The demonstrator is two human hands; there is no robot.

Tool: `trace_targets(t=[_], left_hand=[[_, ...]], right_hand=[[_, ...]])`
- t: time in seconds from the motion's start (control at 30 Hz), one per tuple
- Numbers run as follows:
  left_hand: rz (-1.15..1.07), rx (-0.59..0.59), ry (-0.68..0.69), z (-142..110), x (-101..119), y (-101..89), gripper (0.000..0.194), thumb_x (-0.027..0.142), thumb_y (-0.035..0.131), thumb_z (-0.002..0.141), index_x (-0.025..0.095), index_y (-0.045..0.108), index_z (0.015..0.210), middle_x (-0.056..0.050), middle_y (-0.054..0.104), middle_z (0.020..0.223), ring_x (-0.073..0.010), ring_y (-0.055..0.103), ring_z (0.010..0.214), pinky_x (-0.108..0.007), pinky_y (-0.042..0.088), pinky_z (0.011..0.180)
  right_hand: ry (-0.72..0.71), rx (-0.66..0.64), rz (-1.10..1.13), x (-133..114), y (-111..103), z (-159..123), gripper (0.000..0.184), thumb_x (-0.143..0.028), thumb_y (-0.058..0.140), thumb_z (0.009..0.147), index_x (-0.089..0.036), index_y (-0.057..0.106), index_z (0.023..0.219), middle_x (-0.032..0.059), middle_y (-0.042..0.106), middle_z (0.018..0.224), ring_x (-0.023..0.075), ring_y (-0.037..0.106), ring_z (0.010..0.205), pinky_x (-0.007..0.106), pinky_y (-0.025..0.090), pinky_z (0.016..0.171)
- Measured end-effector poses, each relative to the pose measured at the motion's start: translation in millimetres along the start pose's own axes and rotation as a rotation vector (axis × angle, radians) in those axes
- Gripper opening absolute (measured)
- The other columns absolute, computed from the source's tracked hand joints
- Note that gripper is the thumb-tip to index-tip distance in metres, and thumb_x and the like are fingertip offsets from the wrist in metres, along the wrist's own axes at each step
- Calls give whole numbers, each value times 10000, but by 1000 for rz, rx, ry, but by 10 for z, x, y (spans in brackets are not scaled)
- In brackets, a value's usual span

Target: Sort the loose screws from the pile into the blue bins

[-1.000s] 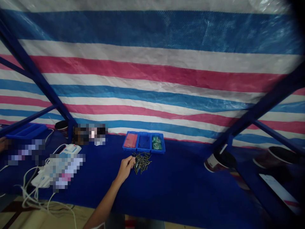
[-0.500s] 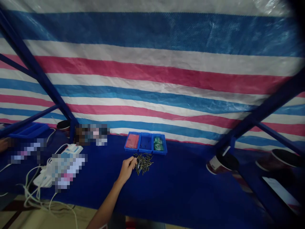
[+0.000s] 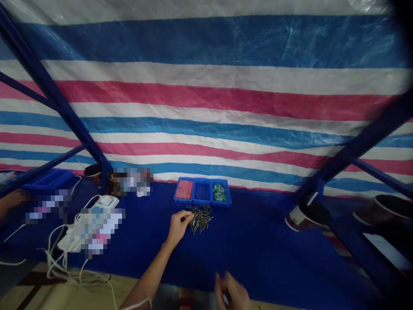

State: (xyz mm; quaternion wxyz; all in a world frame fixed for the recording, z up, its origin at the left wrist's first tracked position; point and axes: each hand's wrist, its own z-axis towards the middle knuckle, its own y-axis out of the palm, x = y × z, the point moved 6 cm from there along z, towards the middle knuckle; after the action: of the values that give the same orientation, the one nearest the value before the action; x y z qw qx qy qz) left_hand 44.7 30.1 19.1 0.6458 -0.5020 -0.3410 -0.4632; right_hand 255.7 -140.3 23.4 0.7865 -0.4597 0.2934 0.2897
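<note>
A loose pile of thin, dark and brass-coloured metal pieces (image 3: 202, 219) lies on the blue tabletop (image 3: 264, 254); they are too small to name. At the left edge of this pile is my left hand (image 3: 179, 224), thumb and fingertips pinched together. What sits between those fingertips cannot be made out. Near the table's front edge, my right hand (image 3: 231, 292) is smeared by motion, its fingers unclear. Just behind the pile stand three joined blue bins: the left bin (image 3: 176, 198) with pink pieces, the middle bin (image 3: 202, 196) with a few dark bits, the right bin (image 3: 229, 201) with green-and-white pieces.
On the left are a white power strip (image 3: 72, 239) and tangled white cables (image 3: 53, 262). A tub (image 3: 303, 217) and a phone-like slab (image 3: 387, 249) are at right. Blue frame bars slant up both sides before a striped sheet (image 3: 219, 103). Another person's hand (image 3: 13, 201) shows far left.
My right hand has come into view at the bottom. The view has shifted slightly, moving the scene rightward. My left hand stays pinched at the pile's left edge.
</note>
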Motion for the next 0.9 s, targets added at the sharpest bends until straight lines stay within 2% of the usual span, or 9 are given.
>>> trace_targets(t=[0.03,0.07,0.13,0.17,0.23,0.37,0.63,0.77,0.9], left_hand=[[-6,10,0,1,-3,-15,309,421,614,895,157,768,851,-44,670,726,-165,571,666,-249,419,652],[-15,22,-4,3,-10,-30,306,424,621,890,159,772,863,-51,688,752,-173,585,684,-254,430,665],[-40,49,-15,9,-35,-54,305,431,634,879,160,774,877,-60,711,785,-183,603,700,-261,449,674],[-50,59,-20,12,-49,-60,304,432,639,874,159,775,881,-61,717,786,-185,607,697,-263,456,673],[-62,66,-22,16,-71,-57,294,423,651,868,159,779,890,-61,725,782,-185,615,690,-264,467,670],[-66,25,11,12,-65,-17,248,388,674,864,176,788,921,-63,737,805,-187,641,702,-265,480,680],[-46,-72,39,9,-6,23,257,379,642,897,178,801,886,-65,717,750,-177,607,664,-254,431,632],[-51,-111,53,6,25,47,293,384,608,912,167,786,828,-61,692,718,-172,584,648,-249,408,619],[-45,-159,56,-3,96,64,302,381,585,921,161,740,783,-56,673,727,-175,581,675,-249,402,640]], right_hand=[[-66,-36,40,-88,153,207,133,-348,612,907,-323,680,796,48,632,759,230,635,700,340,547,551],[-163,-113,101,-194,320,425,141,-313,559,935,-287,686,877,58,625,770,222,631,684,350,552,587],[-252,-207,147,-322,587,852,245,-266,475,985,-250,636,1170,98,639,1010,229,646,877,370,564,773],[-300,-213,146,-367,681,1026,296,-253,457,996,-250,599,1256,110,622,1100,237,629,972,381,551,839],[-393,-214,120,-413,832,1234,336,-230,467,994,-269,579,1309,104,613,1114,248,597,1010,398,538,853],[-420,-179,89,-328,996,1214,360,-147,446,991,-298,622,1267,86,638,1079,254,569,993,426,512,851],[-363,-155,71,-217,1051,1118,344,-158,438,1009,-259,608,1290,87,666,1059,251,567,959,423,488,840],[-334,-99,122,-149,1045,1144,292,-168,446,1005,-252,679,1160,80,674,1026,241,588,933,406,504,817],[-282,-105,234,-105,1049,1159,240,-208,456,1008,-229,691,1050,68,687,951,225,618,888,372,517,793]])
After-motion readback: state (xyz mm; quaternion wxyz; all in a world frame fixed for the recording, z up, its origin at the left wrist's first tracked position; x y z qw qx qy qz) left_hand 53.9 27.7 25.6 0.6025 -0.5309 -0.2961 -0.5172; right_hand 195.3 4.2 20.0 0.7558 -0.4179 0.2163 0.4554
